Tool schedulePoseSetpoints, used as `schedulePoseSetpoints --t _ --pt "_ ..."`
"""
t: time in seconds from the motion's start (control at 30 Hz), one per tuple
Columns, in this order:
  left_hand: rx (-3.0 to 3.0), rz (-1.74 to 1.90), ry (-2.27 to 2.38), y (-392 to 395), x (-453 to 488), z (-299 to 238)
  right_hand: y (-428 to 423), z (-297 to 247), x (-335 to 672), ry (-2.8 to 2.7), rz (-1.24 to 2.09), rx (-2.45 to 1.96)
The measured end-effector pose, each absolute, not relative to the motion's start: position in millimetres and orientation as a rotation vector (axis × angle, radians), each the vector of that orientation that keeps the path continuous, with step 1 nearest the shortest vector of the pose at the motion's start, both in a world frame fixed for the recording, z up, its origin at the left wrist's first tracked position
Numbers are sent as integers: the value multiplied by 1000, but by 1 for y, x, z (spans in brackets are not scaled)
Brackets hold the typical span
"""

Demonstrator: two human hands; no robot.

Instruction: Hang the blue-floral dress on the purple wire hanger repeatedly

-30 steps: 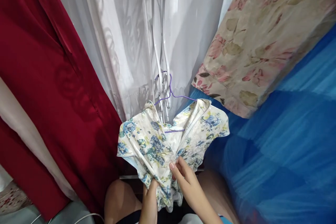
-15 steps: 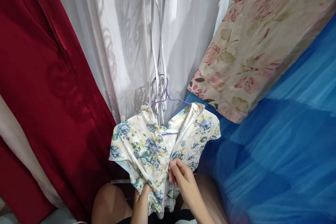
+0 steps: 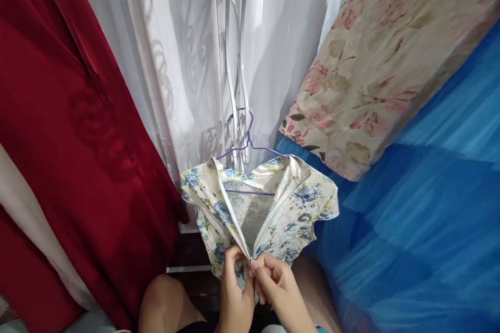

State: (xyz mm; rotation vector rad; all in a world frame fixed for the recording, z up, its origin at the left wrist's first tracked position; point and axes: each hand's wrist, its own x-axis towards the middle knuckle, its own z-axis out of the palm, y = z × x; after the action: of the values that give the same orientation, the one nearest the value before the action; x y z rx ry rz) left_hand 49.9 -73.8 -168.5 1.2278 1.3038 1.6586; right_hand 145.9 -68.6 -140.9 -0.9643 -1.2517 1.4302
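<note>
A white floral dress with blue flowers hangs on a purple wire hanger, its front opening spread in a V. At the bottom of that V, my left hand pinches the left edge of the opening. My right hand closes on the same spot from the other side, thumb and forefinger together. A pale zipper strip runs down the left edge to the fingers. The lower part of the garment is hidden behind my hands.
Around the work hang a red cloth on the left, white curtains with white straps behind, and a pink-flowered cloth above blue tulle on the right. My bare knee is below left.
My left hand has come up from the lower left of the dress to meet my right hand at the opening. The left front panel has swung aside, widening the V.
</note>
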Motion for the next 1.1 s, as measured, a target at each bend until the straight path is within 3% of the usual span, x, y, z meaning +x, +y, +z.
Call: schedulePoseSetpoints --t 0.2,0.57,0.73,0.93,1.1 --pt "1710 1313 1261 -63 38 -156 -54 -117 160 -1130 1397 -993" --pt "2125 911 1433 -67 34 -130 35 25 149 -1117 1132 -702" --pt "1998 1029 1250 -59 22 -121 23 21 148 -1136 1144 -670" --pt "1872 1701 1114 -17 2 -25 -4 11 151 -1246 1067 -701" --pt "2399 1598 1016 2 5 31 -11 16 149 -1398 910 -733"
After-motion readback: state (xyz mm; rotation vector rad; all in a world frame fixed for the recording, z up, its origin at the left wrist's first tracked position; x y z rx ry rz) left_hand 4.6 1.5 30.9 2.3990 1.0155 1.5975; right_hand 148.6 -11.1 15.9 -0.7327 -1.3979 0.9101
